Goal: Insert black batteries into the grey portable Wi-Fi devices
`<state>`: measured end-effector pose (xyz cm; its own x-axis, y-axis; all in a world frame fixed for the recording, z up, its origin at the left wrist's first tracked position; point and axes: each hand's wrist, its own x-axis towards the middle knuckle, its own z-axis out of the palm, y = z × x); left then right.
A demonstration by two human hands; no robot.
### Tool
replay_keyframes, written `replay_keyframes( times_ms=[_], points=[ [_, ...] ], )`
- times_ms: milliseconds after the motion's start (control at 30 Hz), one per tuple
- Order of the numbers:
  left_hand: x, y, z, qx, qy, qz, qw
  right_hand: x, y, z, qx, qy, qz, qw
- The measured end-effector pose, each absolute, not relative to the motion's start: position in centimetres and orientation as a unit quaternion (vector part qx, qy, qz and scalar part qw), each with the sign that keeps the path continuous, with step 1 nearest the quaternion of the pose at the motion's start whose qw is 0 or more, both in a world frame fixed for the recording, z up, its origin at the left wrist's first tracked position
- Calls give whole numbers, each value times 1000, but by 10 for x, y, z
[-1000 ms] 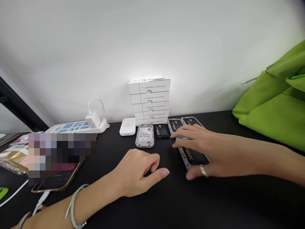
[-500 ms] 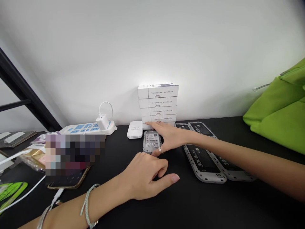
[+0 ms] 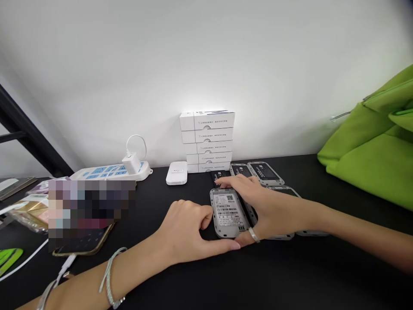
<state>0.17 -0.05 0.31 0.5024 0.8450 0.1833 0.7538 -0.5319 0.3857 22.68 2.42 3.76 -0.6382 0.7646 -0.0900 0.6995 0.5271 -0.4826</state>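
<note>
My right hand (image 3: 254, 202), with a ring on the thumb, spans a grey open-backed handheld device (image 3: 227, 211). Its fingers are at the far edge and its thumb is at the near edge. A white printed label with barcodes faces up in the device. At its left edge is my left hand (image 3: 183, 232), fingers curled and thumb stretched toward the right thumb; nothing shows in its grasp. Just behind the device lies a black battery (image 3: 215, 175), partly hidden by my right fingers. More open devices (image 3: 266, 173) with black batteries fitted rest to the right, some covered by my right arm.
White boxes (image 3: 209, 134) stand stacked against the wall, beside a small pile of white covers (image 3: 177, 173). On the left are a power strip (image 3: 145, 171) with a charger (image 3: 131, 162) and a phone (image 3: 87, 245) on a cable. A green bag (image 3: 371, 142) is at the right.
My right hand has brought the labelled device from beside the boxes toward me and rightward, next to my left hand. The black battery behind it now shows. The view has shifted slightly.
</note>
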Motion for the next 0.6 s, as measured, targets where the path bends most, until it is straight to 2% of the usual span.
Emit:
replay_keyframes(
  times_ms=[133, 267, 467, 600],
  points=[
    [1, 0, 2, 864, 461, 161, 120, 230, 39, 41, -391, -879, 265, 67],
    [1, 1, 1, 868, 459, 152, 114, 233, 69, 51, -404, -891, 180, 106],
    [2, 0, 2, 864, 463, 162, 115, 226, 95, 48, -389, -914, 113, 2],
    [3, 0, 2, 861, 468, 163, 113, 219, 101, 52, -387, -916, 96, -37]
  ],
)
